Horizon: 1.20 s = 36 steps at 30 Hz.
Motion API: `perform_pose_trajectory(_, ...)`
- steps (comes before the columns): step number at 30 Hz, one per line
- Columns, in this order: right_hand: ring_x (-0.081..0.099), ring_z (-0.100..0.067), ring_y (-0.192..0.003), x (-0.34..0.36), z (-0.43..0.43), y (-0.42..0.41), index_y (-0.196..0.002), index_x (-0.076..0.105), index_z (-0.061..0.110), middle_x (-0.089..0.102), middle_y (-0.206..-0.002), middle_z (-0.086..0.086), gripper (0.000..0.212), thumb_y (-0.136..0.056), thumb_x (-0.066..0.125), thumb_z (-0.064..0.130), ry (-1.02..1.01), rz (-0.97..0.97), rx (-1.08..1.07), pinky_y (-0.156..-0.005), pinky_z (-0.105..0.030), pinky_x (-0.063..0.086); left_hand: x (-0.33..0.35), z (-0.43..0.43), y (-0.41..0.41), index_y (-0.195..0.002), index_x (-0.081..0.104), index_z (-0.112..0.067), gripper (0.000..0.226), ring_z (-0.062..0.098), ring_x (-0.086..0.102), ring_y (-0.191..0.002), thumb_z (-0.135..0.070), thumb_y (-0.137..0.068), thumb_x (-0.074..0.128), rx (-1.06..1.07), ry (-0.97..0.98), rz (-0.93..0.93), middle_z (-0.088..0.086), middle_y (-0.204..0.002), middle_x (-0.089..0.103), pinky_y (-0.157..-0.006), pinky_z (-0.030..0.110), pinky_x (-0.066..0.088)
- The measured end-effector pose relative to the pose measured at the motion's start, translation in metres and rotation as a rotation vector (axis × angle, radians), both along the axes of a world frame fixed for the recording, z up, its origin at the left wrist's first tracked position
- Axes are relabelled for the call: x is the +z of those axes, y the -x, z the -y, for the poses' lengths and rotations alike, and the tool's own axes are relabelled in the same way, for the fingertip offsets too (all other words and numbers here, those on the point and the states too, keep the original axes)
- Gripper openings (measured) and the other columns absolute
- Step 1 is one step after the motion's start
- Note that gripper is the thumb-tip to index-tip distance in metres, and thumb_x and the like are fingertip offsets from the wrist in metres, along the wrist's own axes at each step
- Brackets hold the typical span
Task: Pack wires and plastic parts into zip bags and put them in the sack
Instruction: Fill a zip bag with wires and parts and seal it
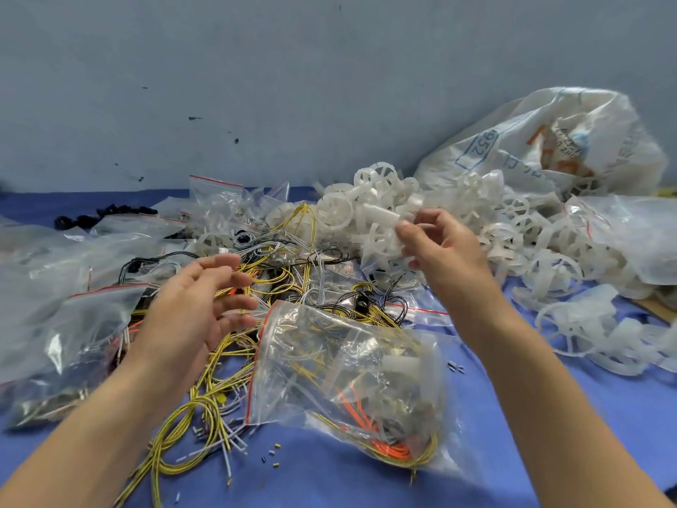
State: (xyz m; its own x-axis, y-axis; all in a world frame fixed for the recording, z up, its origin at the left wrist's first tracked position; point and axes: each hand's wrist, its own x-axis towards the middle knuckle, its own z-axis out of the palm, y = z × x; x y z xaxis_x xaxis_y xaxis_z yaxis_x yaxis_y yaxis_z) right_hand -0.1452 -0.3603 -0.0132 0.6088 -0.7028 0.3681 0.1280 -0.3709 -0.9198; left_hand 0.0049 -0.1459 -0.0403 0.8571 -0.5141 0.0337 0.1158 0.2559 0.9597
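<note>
Left hand (194,309) is just hovering with the fingers loose and spread, holding nothing, right above the tangle of loose yellow wires (205,405). Right hand (439,247) is up higher, pinching one white translucent plastic part (384,216) between thumb and fingertips, over the near edge of the big heap of white wheel-shaped plastic pieces (542,243). No way I'm counting those, there are dozens.

One clear zip bag with a red seal strip (348,372) lies front and centre between the two forearms. It's stuffed with yellow and orange wires plus at least one white piece, and its mouth faces the left hand. A second stuffed clear zip bag (73,335) lies on the left, beside the left wrist. More clear bags are strewn behind that, overlapping too much to get a number.

One white woven sack with blue print (549,141) slumps against the wall at the back right, just behind the heap. Everything lies on a blue cloth (329,478), with a handful of tiny wire offcuts scattered on it near the front.
</note>
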Motion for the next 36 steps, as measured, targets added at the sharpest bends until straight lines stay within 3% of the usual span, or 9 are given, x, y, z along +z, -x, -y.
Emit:
perform_pose_trajectory(5, 0.062, -0.003, -0.079, -0.01, -0.078, -0.006, -0.098, 0.065, 0.026, 0.069, -0.085, 0.013, 0.008, -0.091, 0.067, 0.029, 0.032, -0.105, 0.469, -0.069, -0.017, 0.048, 0.002, -0.01, 0.02, -0.112, 0.062, -0.017, 0.031, 0.019, 0.061, -0.059, -0.035, -0.088, 0.056, -0.227, 0.095, 0.012, 0.007, -0.076, 0.063, -0.047, 0.031, 0.051)
perform_pose_trajectory(11, 0.062, -0.014, -0.082, -0.026, -0.098, -0.015, -0.109, 0.061, 0.026, 0.064, -0.087, 0.016, 0.013, -0.095, 0.062, 0.025, 0.064, -0.133, 0.456, -0.079, -0.033, 0.052, -0.005, -0.019, 0.015, -0.104, 0.06, -0.011, 0.024, 0.017, 0.058, -0.05, -0.026, -0.084, 0.061, -0.198, -0.036, 0.0, 0.005, -0.064, 0.061, -0.042, 0.027, 0.048)
perform_pose_trajectory(14, 0.059, -0.007, -0.091, -0.033, -0.089, -0.014, -0.115, 0.061, 0.03, 0.061, -0.102, 0.018, 0.023, -0.101, 0.049, 0.017, 0.384, -0.204, 0.34, -0.081, -0.029, 0.05, -0.009, -0.028, -0.003, -0.1, 0.059, -0.014, 0.006, 0.014, 0.06, -0.047, -0.018, -0.096, 0.057, -0.022, -0.198, 0.06, 0.003, -0.059, 0.065, -0.04, 0.025, 0.048)
perform_pose_trajectory(17, 0.053, -0.014, -0.107, -0.039, -0.087, -0.016, -0.116, 0.065, 0.03, 0.055, -0.121, 0.008, 0.04, -0.095, 0.045, 0.001, 0.786, -0.341, 0.285, -0.09, -0.034, 0.045, -0.016, -0.041, -0.017, -0.096, 0.058, -0.014, 0.004, 0.01, 0.057, -0.042, -0.017, -0.097, 0.056, 0.119, -0.379, 0.196, 0.0, -0.054, 0.065, -0.037, 0.023, 0.047)
perform_pose_trajectory(21, 0.04, -0.021, -0.127, -0.043, -0.096, -0.027, -0.122, 0.06, 0.037, 0.042, -0.143, 0.004, 0.045, -0.092, 0.05, 0.004, 1.047, -0.48, 0.352, -0.103, -0.041, 0.037, -0.021, -0.049, -0.014, -0.092, 0.063, -0.01, 0.015, 0.01, 0.054, -0.041, -0.019, -0.098, 0.053, 0.062, -0.563, 0.309, 0.0, -0.053, 0.064, -0.035, 0.022, 0.043)
perform_pose_trajectory(23, 0.039, -0.022, -0.129, -0.043, -0.097, -0.032, -0.119, 0.058, 0.034, 0.04, -0.145, 0.003, 0.041, -0.092, 0.052, 0.004, 1.063, -0.463, 0.336, -0.103, -0.042, 0.037, -0.023, -0.047, -0.013, -0.095, 0.063, -0.003, 0.023, 0.011, 0.053, -0.041, -0.021, -0.1, 0.05, -0.012, -0.565, 0.197, 0.001, -0.054, 0.062, -0.035, 0.023, 0.041)
perform_pose_trajectory(26, 0.038, -0.022, -0.129, -0.043, -0.095, -0.038, -0.12, 0.055, 0.032, 0.041, -0.144, 0.003, 0.041, -0.09, 0.054, 0.003, 1.067, -0.458, 0.299, -0.104, -0.042, 0.036, -0.023, -0.045, -0.015, -0.1, 0.063, 0.001, 0.027, 0.011, 0.049, -0.042, -0.021, -0.101, 0.048, -0.097, -0.43, -0.154, 0.006, -0.057, 0.059, -0.035, 0.02, 0.039)
perform_pose_trajectory(30, 0.025, -0.022, -0.141, -0.046, -0.094, -0.043, -0.13, 0.051, 0.038, 0.031, -0.154, 0.003, 0.049, -0.091, 0.054, 0.008, 1.125, -0.562, 0.334, -0.112, -0.041, 0.022, -0.022, -0.046, -0.019, -0.086, 0.058, 0.0, 0.028, 0.01, 0.048, -0.046, -0.017, -0.101, 0.042, -0.242, -0.214, -0.488, 0.008, -0.063, 0.053, -0.034, 0.019, 0.04)
perform_pose_trajectory(36, 0.028, -0.023, -0.138, -0.041, -0.093, -0.048, -0.105, 0.058, 0.027, 0.04, -0.147, 0.002, 0.016, -0.097, 0.05, 0.017, 1.12, -0.531, 0.305, -0.109, -0.039, 0.024, -0.033, -0.045, -0.019, -0.078, 0.053, -0.005, 0.027, 0.011, 0.043, -0.048, -0.016, -0.098, 0.039, -0.335, -0.238, -0.527, 0.006, -0.063, 0.047, -0.036, 0.022, 0.038)
